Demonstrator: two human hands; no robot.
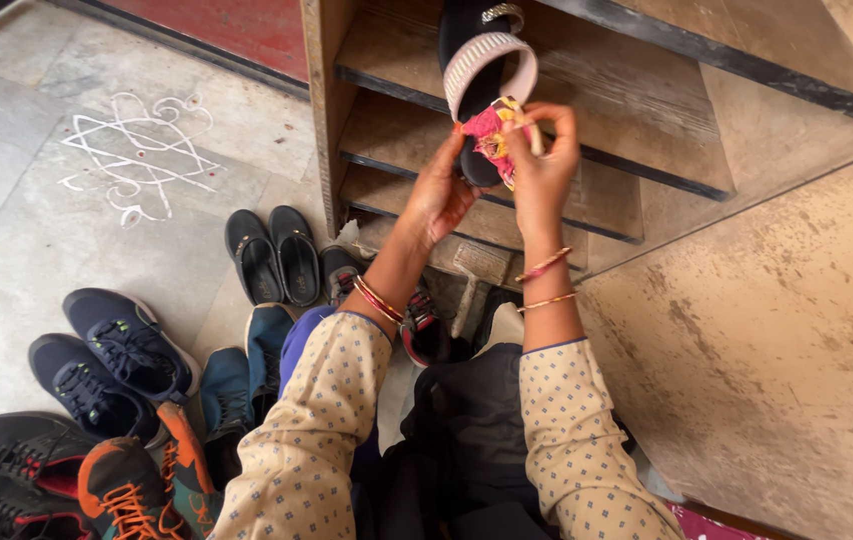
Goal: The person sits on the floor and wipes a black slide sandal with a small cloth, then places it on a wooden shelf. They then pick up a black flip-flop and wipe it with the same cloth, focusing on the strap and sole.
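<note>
The single head-worn camera looks steeply down from close above, facing a wooden shoe rack (pixel 506 130) and the stone floor (pixel 36 230).

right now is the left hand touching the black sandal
Touching. The head view shows the left hand cupped against the side of the black sandal, no gap visible.

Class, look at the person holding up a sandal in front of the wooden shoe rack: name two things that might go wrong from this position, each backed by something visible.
1. The black sandal is held up off the shoe rack by the left hand and right hand; a loose grip might drop it.
2. Black slippers and navy sneakers crowd the floor beside the person, so stepping back may cause a trip.
</note>
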